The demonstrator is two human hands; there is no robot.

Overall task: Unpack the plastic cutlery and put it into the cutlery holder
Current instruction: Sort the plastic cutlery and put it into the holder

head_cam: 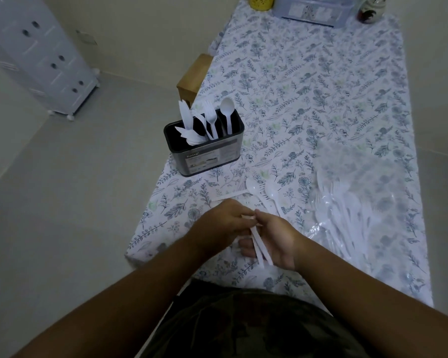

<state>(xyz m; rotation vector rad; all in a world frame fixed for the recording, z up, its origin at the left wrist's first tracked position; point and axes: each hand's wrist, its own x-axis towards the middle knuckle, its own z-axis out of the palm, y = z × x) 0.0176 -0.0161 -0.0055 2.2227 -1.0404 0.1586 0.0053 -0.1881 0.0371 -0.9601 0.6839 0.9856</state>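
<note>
**Loose handles held close to the counter's near corner**

Nearest the person, both hands meet over the counter (321, 99). The right hand (274, 241) curls round a small bundle of white handles (260, 248), and the left hand (223, 223) pinches their upper ends. Which kind of cutlery these are cannot be told, since the heads are hidden. The bundle looks thin and smooth, so one piece could slide out as the hands sort them. The counter's left edge and near corner lie close beside the left hand, and a slipped piece would likely fall to the floor (75, 202).

Just beyond the hands, loose spoons (263, 193) lie on the cloth, and a careless reach over them could sweep them aside. To the right, the clear plastic bag (357, 202) sprawls with more cutlery inside; a dragged wrist could pull it along.

Farther on the left, the cutlery holder (204, 148) stands right at the counter's left edge, with knives, forks and one spoon upright in it. A hard push while loading could tip it off. The path from the hands to the holder is open, and the far counter beyond it is roomy.
</note>
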